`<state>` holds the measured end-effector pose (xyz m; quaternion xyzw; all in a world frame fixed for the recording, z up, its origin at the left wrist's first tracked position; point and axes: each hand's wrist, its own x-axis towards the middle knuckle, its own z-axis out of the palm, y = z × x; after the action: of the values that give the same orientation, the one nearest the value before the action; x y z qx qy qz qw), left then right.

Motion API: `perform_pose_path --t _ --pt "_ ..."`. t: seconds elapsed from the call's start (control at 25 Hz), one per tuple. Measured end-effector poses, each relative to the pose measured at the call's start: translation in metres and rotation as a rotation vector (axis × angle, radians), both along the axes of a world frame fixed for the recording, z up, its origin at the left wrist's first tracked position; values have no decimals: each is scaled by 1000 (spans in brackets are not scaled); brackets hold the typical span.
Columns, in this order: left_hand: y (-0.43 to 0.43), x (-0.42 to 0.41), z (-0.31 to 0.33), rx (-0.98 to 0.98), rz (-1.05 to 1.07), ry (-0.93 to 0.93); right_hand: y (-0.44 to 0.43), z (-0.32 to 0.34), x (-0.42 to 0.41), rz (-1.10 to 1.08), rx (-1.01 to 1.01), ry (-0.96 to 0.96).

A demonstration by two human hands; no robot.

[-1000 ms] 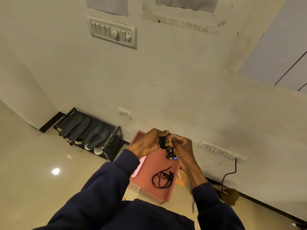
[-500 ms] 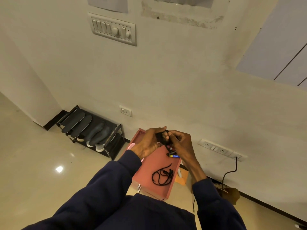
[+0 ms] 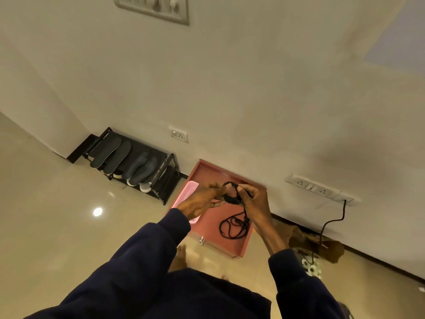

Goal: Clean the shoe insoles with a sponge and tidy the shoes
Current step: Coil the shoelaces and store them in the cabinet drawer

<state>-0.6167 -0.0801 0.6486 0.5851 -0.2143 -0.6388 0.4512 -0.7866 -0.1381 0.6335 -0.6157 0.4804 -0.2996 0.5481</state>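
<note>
While both our hands meet over the tray, we count two sets of fingers closed narrowly on one small bundle of black cord. The left hand pinches the bundle between thumb and curled fingers, and the right hand pinches it from the other side, so the fingertips nearly touch. One strand drops from the right fingers toward a loose coil lying on the tray just below them; we cannot tell whether the coil and the bundle are one piece.

Well to the left of the left fingers stands one shoe rack against the wall. On its top shelf we count four insoles lying side by side: two black insoles farthest from the fingers, and two grey insoles nearer them. Under the grey pair, the pale toes of two shoes show on the lower shelf. One pink tub sits just beneath the left fingers.
</note>
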Motion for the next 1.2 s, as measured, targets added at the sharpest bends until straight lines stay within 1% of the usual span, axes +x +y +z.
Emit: perform_pose_path --t 0.08,0.16,0.28,0.36,0.52,0.6,0.68,0.8,0.92,1.12,1.2 --pt "-1 8 -29 34 -39 -50 0 -35 9 -41 36 47" --pt "-6 13 -65 84 -47 -96 2 -79 17 -82 125 76" --pt "-12 18 -129 138 -4 -161 8 -148 29 -130 277 97" --pt "-22 23 -185 159 -15 -189 8 -203 39 -186 364 105" --pt "-36 34 -298 242 -15 -227 4 -307 66 -326 465 153" --pt "-42 41 -338 280 32 -241 0 -345 79 -375 508 127" --pt "-50 47 -368 303 35 -211 -2 -376 88 -419 508 154" --pt "-54 54 -382 340 31 -148 4 -392 93 -483 523 156" --pt "-53 54 -380 329 31 -80 8 -383 92 -525 500 157" --pt "-33 51 -381 336 161 74 10 -374 84 -565 518 75" --pt "-20 51 -381 327 250 96 13 -378 80 -531 501 55"
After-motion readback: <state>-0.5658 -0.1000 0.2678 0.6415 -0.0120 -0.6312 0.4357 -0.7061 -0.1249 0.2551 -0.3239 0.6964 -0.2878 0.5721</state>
